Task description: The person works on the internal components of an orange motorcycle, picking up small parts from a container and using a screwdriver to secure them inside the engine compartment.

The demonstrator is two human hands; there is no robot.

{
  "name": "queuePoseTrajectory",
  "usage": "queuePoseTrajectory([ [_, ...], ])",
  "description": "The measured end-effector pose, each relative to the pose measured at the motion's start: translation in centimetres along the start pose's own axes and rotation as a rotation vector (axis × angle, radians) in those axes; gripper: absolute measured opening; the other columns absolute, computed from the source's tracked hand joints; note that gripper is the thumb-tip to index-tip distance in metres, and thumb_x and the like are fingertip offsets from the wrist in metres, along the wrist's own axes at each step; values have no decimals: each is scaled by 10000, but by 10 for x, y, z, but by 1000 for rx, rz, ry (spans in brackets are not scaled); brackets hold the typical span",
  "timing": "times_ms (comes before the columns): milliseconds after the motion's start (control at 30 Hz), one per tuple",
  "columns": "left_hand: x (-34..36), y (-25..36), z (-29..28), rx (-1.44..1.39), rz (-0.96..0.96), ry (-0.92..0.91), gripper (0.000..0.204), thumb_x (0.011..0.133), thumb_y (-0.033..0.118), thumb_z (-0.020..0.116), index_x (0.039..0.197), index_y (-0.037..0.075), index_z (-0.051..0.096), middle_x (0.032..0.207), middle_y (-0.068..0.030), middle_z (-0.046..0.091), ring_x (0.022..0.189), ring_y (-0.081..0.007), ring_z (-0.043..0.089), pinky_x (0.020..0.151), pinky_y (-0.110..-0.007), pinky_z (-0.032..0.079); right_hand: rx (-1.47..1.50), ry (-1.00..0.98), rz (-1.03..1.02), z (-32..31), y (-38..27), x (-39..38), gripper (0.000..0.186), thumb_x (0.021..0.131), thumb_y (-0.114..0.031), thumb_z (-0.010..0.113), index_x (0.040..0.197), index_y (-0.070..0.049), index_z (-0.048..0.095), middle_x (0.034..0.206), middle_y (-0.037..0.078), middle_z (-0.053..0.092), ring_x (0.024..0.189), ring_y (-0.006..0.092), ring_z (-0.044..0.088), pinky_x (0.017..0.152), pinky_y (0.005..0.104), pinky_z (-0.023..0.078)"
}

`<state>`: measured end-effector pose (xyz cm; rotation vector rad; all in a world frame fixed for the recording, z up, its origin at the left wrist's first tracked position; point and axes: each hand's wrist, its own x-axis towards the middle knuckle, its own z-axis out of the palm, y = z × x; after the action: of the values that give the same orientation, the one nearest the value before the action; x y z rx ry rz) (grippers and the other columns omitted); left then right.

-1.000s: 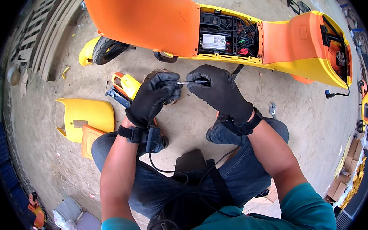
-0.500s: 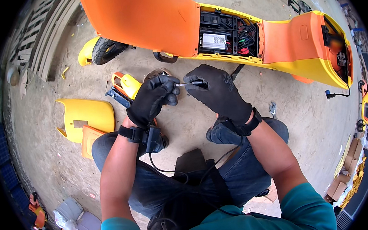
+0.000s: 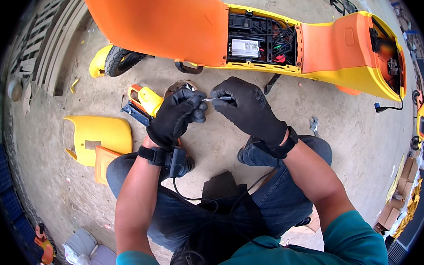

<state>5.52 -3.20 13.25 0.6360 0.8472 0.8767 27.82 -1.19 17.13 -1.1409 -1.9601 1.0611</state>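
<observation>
Both hands wear black gloves and are held close together above the floor. My right hand [image 3: 245,106] is closed in a pinch on a slim screwdriver-like tool [image 3: 212,99] with a silver shaft and a darker end. The fingers of my left hand [image 3: 176,116] close around the other end of that shaft, hiding its tip. Beyond my hands lies an orange and yellow electric scooter body [image 3: 330,76] on its side. Its open compartment [image 3: 298,54] holds a silver box [image 3: 245,48] and a tangle of black cables with red and green connectors.
A yellow body panel [image 3: 110,131] overlaps an orange panel [image 3: 105,161] on the left. Orange-yellow parts [image 3: 150,101] and a round container [image 3: 182,83] sit behind my left hand. A wrench [image 3: 314,124] lies to the right. Cardboard boxes [image 3: 389,215] stand at lower right.
My right hand has shifted slightly left and its fingers have changed position on the tool, showing more of its darker end. My left hand keeps its pinch.
</observation>
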Motion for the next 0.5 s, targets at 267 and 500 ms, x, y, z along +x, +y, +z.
queuePoseTrajectory([
  [267, -1, 7, 12, 120, -67, 174, 131, 982, 92, 525, 988, 42, 646, 807, -19, 629, 694, -103, 596, 649, -254, 513, -30, -30, -18, -1, -5, 0, 268, 837, -112, 705, 1045, -12, 567, 922, 176, 605, 828, 352, 607, 741, 410, 491],
  [500, 0, -4, 5, 66, -80, 75, 212, 1041, 239, 500, 980, 63, 600, 797, -6, 599, 662, -76, 533, 585, -234, 440, -53, -128, 94, -6, -6, 1, 204, 882, -191, 675, 987, -33, 599, 765, 147, 625, 695, 344, 610, 662, 413, 492],
])
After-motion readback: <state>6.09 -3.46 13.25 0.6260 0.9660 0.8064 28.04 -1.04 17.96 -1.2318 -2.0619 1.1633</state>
